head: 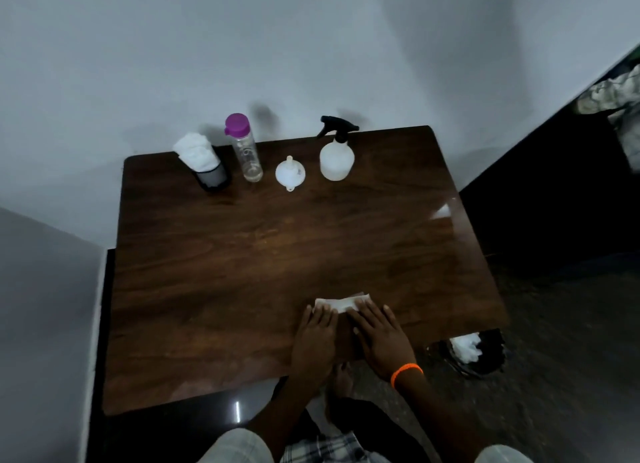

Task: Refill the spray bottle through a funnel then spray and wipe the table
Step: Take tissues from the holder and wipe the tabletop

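Your forearms bare, no sleeves in view. Your right hand (382,341): thin bright orange band (407,372) round wrist. Your left hand (315,345): nothing worn. Checked cloth (322,447), grey and white, low at centre. Pale fabric over both your knees. One foot bare below table edge.

A dark wooden worktop (263,254) with rounded far corners fills the middle, its polished grain catching a soft glare near the centre and a bright glint at 3 o'clock. Pale grey walls (311,40) rise behind it from 10 to 1 o'clock, dimly lit and carrying faint shadows. A grey panel (41,306) stands at 8 o'clock. The floor (561,341) at 4 o'clock is dark and speckled. Crumpled cloth (613,95) lies at 2 o'clock by a dark edge.
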{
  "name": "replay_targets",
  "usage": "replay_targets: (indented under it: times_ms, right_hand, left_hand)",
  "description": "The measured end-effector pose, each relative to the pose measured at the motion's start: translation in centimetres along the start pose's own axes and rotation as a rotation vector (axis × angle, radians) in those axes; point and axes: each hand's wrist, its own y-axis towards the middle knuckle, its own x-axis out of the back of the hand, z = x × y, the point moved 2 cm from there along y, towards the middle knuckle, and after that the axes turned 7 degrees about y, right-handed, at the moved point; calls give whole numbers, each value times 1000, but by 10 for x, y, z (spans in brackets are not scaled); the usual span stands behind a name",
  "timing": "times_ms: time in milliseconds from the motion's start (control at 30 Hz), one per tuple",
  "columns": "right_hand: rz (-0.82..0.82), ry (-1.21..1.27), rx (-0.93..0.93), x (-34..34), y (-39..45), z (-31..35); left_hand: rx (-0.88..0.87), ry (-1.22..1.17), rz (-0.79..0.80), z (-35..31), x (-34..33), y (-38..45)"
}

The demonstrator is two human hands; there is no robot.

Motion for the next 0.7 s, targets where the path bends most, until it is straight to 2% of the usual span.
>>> replay_targets:
  times_ms: [100,300,533,700]
  right_hand:
    - [-19,9,-60,6,0,-13]
    - [-62,52,-141,24,41,-28]
    - [-76,95,-144,54,127,-32]
    - [-95,110,-154,72,194,-28]
  left_hand:
    - [-27,36,50,-12,19,14]
    - [-52,67,-25,-6,33,72]
    - [3,144,-70,36,89,130]
    - [80,76,-85,75,118,181]
